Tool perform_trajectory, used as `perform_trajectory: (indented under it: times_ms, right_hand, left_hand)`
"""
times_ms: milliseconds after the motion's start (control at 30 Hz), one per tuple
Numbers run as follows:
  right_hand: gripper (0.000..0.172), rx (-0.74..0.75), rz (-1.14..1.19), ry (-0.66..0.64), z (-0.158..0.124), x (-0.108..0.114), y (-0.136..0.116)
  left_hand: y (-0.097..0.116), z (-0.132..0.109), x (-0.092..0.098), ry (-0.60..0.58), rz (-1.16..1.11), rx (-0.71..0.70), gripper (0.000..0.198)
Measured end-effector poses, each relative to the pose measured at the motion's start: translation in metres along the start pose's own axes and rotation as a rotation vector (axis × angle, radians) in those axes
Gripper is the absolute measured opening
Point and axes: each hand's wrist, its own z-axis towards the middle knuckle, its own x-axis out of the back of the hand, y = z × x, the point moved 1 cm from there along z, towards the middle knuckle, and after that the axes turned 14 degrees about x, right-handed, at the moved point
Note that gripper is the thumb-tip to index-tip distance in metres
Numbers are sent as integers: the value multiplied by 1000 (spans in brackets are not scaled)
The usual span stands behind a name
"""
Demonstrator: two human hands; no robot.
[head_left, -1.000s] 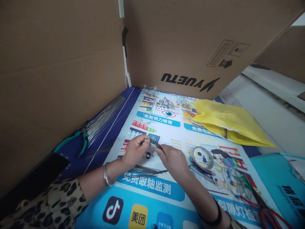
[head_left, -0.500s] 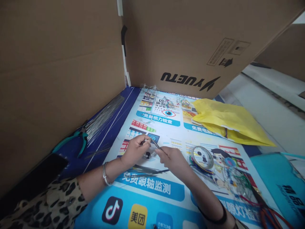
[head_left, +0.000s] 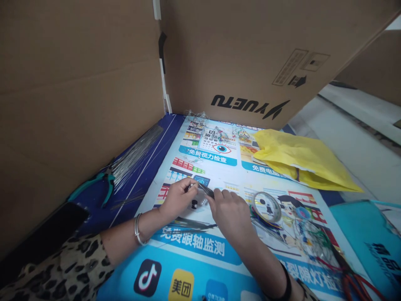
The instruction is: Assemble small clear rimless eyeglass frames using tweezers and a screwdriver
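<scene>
My left hand (head_left: 177, 196), with a silver bangle on its wrist, is closed in a pinch near the middle of the printed sheet. What it pinches is small and partly dark; I cannot make out its kind. A slim, dark metal tool like tweezers (head_left: 206, 190) is gripped in my right hand (head_left: 232, 211), palm down, with its tip reaching my left fingertips. Below the fingers sits a small black piece (head_left: 194, 204) beside something clear. Several thin dark rods or wires (head_left: 191, 223) lie under my left wrist.
Cardboard walls (head_left: 250, 54) close off the back and left. Teal-handled pliers (head_left: 106, 184) and a bundle of thin wires (head_left: 138, 154) lie left. A tape roll (head_left: 267, 207), tangled wires (head_left: 316, 238), red-handled scissors (head_left: 351, 278) and a yellow bag (head_left: 303, 159) are right.
My right hand has turned over to palm down and shifted slightly, its fingers now closed around the slim tool. My left hand stays almost in place.
</scene>
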Motion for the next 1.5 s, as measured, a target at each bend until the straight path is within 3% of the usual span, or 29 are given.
perform_trajectory:
  times_ms: [400, 967, 1300, 1500]
  right_hand:
    - [27, 12, -42, -19, 2, 10, 0]
    - [27, 54, 9, -22, 0, 4, 3]
    - [30, 22, 144, -158, 0, -2, 8]
    - [30, 46, 102, -68, -2, -6, 7]
  left_hand:
    - [3, -5, 1, 16, -19, -43, 15]
    - [4, -5, 1, -37, -79, 6, 19]
    - [5, -2, 3, -93, -22, -22, 17]
    - [7, -1, 3, -101, -48, -32, 15]
